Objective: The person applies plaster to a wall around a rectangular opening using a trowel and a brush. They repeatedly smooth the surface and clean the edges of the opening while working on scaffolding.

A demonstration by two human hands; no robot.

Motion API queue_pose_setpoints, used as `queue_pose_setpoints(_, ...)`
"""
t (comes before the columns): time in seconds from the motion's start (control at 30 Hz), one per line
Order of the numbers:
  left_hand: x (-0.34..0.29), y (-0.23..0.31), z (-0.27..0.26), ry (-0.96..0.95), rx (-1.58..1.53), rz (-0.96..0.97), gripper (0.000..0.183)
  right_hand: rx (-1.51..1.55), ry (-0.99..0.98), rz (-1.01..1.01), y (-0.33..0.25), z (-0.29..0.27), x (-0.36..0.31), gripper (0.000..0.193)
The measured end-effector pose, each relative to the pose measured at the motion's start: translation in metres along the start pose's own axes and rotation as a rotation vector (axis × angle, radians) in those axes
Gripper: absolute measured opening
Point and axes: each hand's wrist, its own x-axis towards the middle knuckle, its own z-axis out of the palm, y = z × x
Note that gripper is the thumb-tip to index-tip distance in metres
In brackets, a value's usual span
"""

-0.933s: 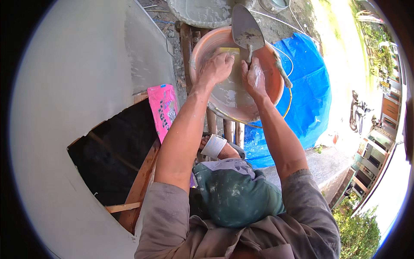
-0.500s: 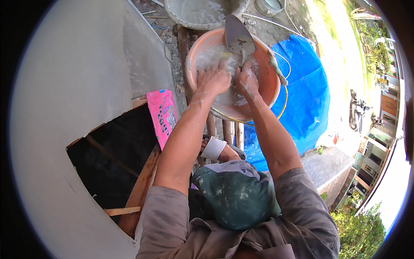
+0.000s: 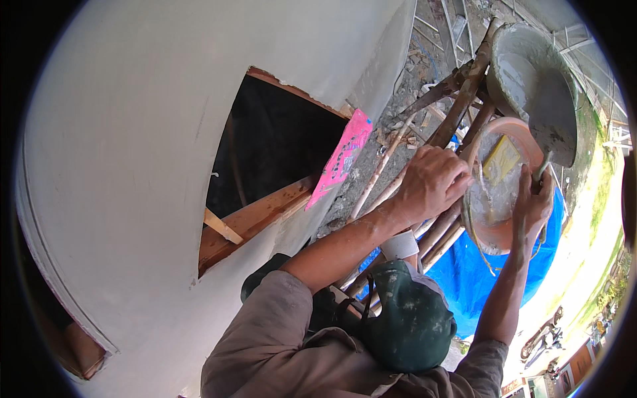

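An orange bucket (image 3: 502, 247) of cloudy grey water stands ahead on the right, a yellow rectangular block (image 3: 501, 160) inside it. My right hand (image 3: 533, 199) is closed round the handle of a trowel (image 3: 555, 123) at the bucket's right side. Grey smears coat the trowel's broad blade, which points away from me over the rim of a second tub. Just left of the orange bucket, my left hand (image 3: 434, 176) is raised with its fingers curled in. Whatever it may hold is hidden by the fingers.
The grey tub (image 3: 524, 43) of wet mix stands beyond the bucket. Wooden poles (image 3: 464, 109) run beneath both, with a blue tarp (image 3: 458, 292) below. At left a smooth grey wall (image 3: 133, 166) has a dark opening (image 3: 269, 139), and a pink packet piece (image 3: 342, 159) sits at its edge.
My view has swung left toward the wall. My left hand has come out of the bucket water and curled up. My right hand has lifted the trowel toward the bucket's right rim.
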Motion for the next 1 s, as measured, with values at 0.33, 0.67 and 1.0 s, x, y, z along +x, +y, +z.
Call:
queue_pose_setpoints(0.33, -0.242, -0.076, -0.084, -0.046, 0.284, -1.008, 0.033, 0.107, -0.648, -0.161, -0.094, 0.115, -0.098, 0.039)
queue_pose_setpoints(0.67, -0.233, -0.12, -0.118, -0.068, 0.125, -1.25, 0.043, -0.052, -0.985, -0.075, -0.03, 0.251, -0.117, 0.037)
queue_pose_setpoints(1.0, -0.22, -0.105, -0.079, -0.17, 0.041, -1.268, 0.036, 0.012, -1.008, -0.054, -0.049, 0.296, -0.077, 0.035)
